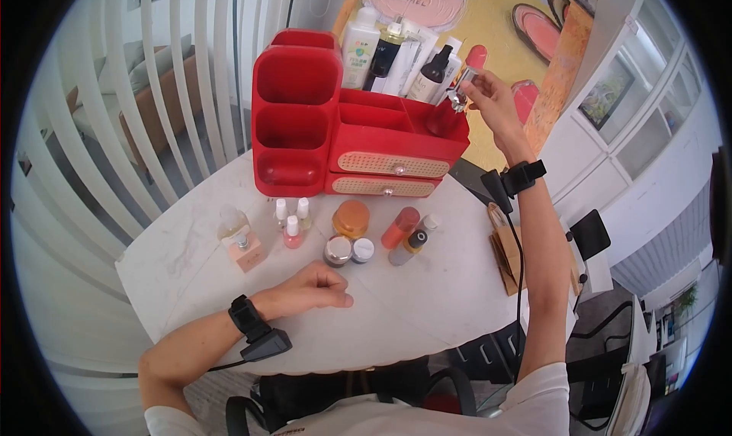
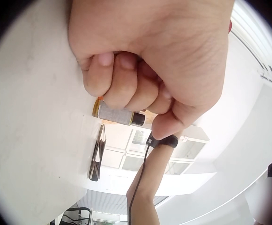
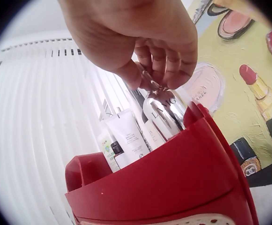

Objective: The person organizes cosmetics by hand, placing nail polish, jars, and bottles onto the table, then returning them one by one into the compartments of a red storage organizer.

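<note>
My right hand point(image 1: 492, 104) pinches a small shiny silver metal piece point(image 1: 457, 100) between thumb and fingers. It is over the right end compartment of the red cosmetics organizer point(image 1: 297, 123). In the right wrist view, the metal piece point(image 3: 147, 79) overlaps a silver tube point(image 3: 161, 112) with dark lettering; its exact kind cannot be made out. My left hand point(image 1: 309, 287) rests on the white table, fingers loosely curled, holding nothing. Just beyond it stand two small jars, a silver-lidded one point(image 1: 338, 250) and a white-lidded one point(image 1: 363, 250).
Bottles and tubes, including a dark pump bottle point(image 1: 431, 74), fill the organizer's back. On the table stand several nail polish bottles point(image 1: 292, 234), a perfume bottle point(image 1: 242, 249), an orange jar point(image 1: 351, 218), a red-orange bottle point(image 1: 400, 228) and a black-capped bottle point(image 1: 408, 249). A paper bag point(image 1: 507, 253) is right.
</note>
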Tool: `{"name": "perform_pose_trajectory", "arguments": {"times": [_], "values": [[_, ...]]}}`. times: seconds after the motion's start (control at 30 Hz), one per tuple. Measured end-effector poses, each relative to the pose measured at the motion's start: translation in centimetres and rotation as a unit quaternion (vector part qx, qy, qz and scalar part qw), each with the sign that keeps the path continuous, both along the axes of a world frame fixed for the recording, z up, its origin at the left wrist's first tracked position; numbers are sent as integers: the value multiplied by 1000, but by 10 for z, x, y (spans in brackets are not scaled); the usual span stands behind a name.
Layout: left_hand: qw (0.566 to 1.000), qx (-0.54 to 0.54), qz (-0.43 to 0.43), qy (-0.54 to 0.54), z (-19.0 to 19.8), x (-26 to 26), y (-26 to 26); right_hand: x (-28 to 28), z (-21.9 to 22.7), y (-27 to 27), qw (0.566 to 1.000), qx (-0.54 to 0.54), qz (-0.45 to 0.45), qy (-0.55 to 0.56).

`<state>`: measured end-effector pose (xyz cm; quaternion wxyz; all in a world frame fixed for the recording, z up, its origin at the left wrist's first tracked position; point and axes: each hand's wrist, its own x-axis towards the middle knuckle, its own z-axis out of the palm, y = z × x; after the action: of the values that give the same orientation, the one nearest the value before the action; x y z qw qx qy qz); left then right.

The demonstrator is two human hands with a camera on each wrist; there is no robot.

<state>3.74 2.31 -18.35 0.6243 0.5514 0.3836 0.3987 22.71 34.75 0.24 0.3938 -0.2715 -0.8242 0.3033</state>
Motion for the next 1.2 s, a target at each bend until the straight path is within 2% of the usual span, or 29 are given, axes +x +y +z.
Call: {"name": "perform_pose_trajectory", "arguments": {"times": [0.23,0.3,0.83,0.93,1.03,1.1,1.2], "values": [[1000,-8,13,-5,2,2,-1,-3,-4,-3,1000,11,-6,28],[1000,-1,14,-7,0,2,0,-3,-6,0,999,16,-35,31],[1000,14,1,-2,-1,0,1,-1,-10,4,1000,15,-19,14],[1000,16,3,-1,-1,1,1,-1,-13,3,1000,0,-25,18],[1000,12,4,-3,0,0,1,0,-18,4,998,-43,9,52],[1000,9,3,-6,-1,0,1,1,-22,1,998,14,-63,23],[1000,4,3,-7,0,0,0,5,-25,3,999,-8,-47,-22]]}}
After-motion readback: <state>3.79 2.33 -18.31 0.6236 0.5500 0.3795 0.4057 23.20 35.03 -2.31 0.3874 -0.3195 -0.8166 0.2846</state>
